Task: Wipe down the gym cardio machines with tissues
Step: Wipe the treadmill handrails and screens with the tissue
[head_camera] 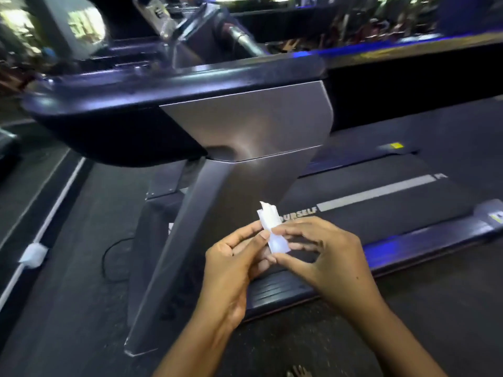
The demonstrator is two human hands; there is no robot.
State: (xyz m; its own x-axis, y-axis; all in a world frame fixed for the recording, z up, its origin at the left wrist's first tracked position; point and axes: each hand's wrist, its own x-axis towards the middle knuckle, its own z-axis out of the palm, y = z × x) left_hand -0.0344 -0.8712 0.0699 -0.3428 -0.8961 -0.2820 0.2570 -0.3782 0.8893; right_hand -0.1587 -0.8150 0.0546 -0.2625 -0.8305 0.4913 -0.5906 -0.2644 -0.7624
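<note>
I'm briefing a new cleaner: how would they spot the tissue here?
Find the treadmill's broad silver upright. Before its lower part, the left hand and right hand pinch a folded tissue. Unlike the white lump on the floor, it is held.

The dark speckled floor (70, 295) carries a white strip (58, 202) along its left edge, with a black cable (106, 257) looping nearby. Blue light (353, 50) glows along a blurred far ledge.

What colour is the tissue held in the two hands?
White: the tissue, pinched between left hand and right hand, shows in the head view.
</note>
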